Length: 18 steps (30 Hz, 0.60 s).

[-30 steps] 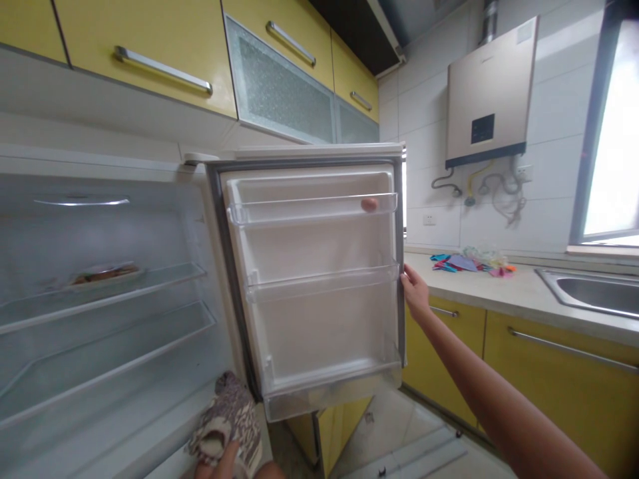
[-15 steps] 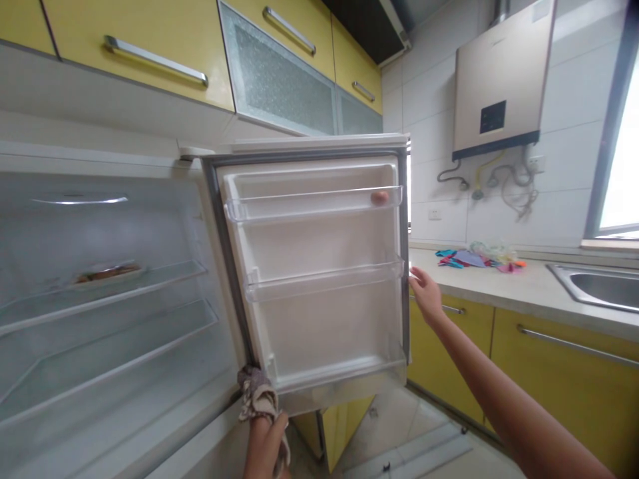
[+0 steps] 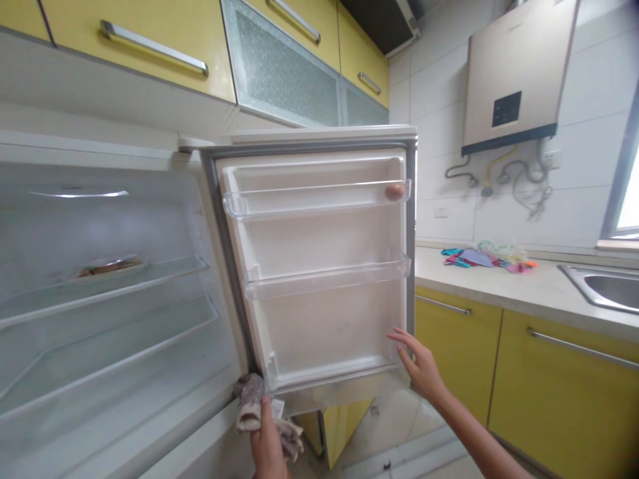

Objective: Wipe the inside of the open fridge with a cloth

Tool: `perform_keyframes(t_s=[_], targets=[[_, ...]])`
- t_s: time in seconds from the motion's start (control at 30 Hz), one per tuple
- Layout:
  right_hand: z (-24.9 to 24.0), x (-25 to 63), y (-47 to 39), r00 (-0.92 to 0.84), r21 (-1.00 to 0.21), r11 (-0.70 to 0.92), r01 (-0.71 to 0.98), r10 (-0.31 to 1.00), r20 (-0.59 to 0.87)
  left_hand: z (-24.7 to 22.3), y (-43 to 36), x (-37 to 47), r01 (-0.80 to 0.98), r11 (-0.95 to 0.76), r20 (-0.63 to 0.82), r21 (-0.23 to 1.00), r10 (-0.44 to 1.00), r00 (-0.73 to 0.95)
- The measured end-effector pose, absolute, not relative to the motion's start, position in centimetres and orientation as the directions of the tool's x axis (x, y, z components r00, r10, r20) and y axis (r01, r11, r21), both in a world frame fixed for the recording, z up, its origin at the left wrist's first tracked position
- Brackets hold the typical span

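At the fridge door's [image 3: 319, 266] lower hinge corner, the left hand [image 3: 267, 439], partly cut off, grips a cloth [image 3: 249, 406]; the right hand [image 3: 419, 366] spreads open near its outer edge.

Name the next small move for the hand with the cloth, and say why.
Probably slide the cloth up the hinge-side seal: the left hand presses it at the door's bottom corner, while the right hand rests at the door's free edge.
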State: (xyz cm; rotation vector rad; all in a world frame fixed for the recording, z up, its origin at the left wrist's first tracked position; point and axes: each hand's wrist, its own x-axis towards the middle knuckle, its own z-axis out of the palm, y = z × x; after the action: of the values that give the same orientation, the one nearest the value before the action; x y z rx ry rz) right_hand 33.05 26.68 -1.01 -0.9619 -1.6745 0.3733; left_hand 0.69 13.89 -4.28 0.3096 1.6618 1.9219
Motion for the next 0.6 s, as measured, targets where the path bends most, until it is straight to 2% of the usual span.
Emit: perform_keyframes(t_s=[0.13, 0.27, 0.4, 0.6], targets=[[-2.7, 31.8, 27.1, -0.12, -0.67, 0.623, 0.404, 0.762, 0.636, -4.9, 14.7, 0.7, -0.537, -0.275, -0.355, 0.798, 0.504, -0.787], [-3.2, 31.4, 27.1, -0.104, -0.688, 0.604, 0.402, 0.777, 0.621, -4.9, 15.0, -0.3, -0.745, -0.326, -0.506, 0.582, 0.573, -0.645], [-3.1, 31.1, 26.7, -0.077, -0.7, 0.578, 0.42, 0.791, 0.607, -5.7, 15.3, 0.5, -0.826, -0.322, -0.51, 0.462, 0.665, -0.545], [-2.9, 30.6, 26.5, -0.013, -0.727, 0.549, 0.413, 0.802, 0.598, -7.4, 16.7, 7.1, -0.876, -0.284, -0.478, 0.39, 0.751, -0.456]])
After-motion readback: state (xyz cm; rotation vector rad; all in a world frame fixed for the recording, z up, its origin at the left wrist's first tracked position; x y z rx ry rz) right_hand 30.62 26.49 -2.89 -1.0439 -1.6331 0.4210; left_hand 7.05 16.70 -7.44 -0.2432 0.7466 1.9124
